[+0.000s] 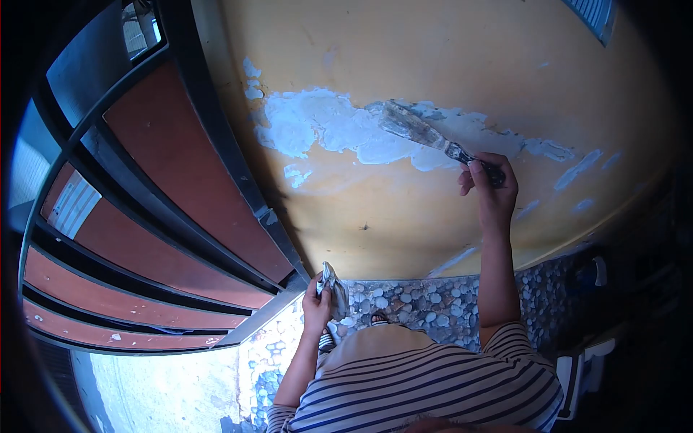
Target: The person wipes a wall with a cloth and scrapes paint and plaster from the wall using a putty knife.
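My right hand (491,180) is closed round the dark handle of a putty knife (415,126). Its broad, smeared blade lies against or very close to a white filler patch (310,123) on the yellow wall (404,209). The patch runs sideways across the wall, with smaller streaks to its right. Lower down, near the foot of the wall, my left hand (317,303) grips a crumpled whitish bag or cloth (334,292); what is inside it cannot be made out.
A dark metal gate with reddish panels (173,173) stands on the left, close to my left hand. Pebbled flooring (433,299) runs along the wall's base. A white plastic object (577,375) is at the lower right, and a louvred opening (592,14) at the top right.
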A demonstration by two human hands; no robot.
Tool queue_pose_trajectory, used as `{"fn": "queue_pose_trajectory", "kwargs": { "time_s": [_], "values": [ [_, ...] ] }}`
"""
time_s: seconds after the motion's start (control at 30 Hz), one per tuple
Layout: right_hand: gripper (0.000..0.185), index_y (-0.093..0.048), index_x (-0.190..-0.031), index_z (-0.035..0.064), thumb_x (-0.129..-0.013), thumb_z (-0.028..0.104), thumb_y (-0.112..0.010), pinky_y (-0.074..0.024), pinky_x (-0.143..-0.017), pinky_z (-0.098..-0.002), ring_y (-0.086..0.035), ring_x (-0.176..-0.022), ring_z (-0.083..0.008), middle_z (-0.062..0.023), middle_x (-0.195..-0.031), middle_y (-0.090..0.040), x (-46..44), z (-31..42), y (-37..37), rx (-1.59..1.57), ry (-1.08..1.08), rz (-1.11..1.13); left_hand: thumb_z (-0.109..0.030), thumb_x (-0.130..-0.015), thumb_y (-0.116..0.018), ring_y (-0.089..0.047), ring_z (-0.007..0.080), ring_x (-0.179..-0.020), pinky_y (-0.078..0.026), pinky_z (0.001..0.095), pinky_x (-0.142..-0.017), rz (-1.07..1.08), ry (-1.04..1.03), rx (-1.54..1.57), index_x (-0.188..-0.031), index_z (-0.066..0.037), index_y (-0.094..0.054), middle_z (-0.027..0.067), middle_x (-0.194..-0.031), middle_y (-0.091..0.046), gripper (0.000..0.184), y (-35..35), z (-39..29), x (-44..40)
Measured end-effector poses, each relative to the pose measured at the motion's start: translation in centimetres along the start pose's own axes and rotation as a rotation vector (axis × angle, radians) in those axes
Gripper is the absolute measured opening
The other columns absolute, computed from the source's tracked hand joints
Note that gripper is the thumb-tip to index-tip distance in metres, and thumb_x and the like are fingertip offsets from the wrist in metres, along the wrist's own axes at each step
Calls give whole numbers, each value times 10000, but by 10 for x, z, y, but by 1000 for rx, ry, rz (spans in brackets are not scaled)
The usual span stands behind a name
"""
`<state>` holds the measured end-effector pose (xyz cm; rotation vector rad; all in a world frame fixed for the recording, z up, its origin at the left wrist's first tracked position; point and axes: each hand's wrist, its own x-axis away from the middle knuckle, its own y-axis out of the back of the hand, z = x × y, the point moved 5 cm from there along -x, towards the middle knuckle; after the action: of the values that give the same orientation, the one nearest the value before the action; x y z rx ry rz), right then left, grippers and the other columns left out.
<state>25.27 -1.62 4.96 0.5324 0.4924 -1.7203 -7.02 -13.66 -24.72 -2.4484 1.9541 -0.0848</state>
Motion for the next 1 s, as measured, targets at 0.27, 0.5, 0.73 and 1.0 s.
{"fn": "queue_pose_trajectory", "kwargs": {
  "time_s": [0.27, 0.5, 0.73, 1.0],
  "values": [
    [164, -586, -1094, -8, -956, 58, -646, -546, -560, -265, -662, -676, -141, -119, -864, -696, 15, -20, -28, -72, 22, -44, -17, -960, -558, -595, 104, -952, -477, 237, -859, -36, 4, 11, -1317, -26, -569, 64, -1057, -661, 357, 7, 0, 3],
    [162, -581, -1097, -12, -959, 50, -638, -548, -555, -270, -643, -652, -132, -120, -843, -685, 13, -28, -29, -83, 5, -73, -24, -964, -557, -596, 107, -953, -476, 246, -868, -41, -18, -25, -1318, -30, -567, 62, -1064, -662, 354, 10, 1, 0],
    [166, -579, -1091, -14, -960, 65, -643, -561, -549, -275, -639, -648, -130, -127, -856, -685, 22, -33, -32, -136, -10, -72, -12, -965, -537, -589, 112, -987, -468, 256, -891, -17, -14, -35, -1310, -26, -569, 61, -1089, -660, 347, 0, -4, 4],
    [174, -578, -1095, -15, -964, 78, -644, -565, -554, -268, -654, -694, -136, -129, -880, -689, 21, -31, -46, -160, -29, -40, -28, -970, -540, -578, 102, -947, -466, 254, -867, -5, 5, -81, -1308, -10, -563, 42, -1051, -661, 339, 0, -7, 4]
  ]
}}
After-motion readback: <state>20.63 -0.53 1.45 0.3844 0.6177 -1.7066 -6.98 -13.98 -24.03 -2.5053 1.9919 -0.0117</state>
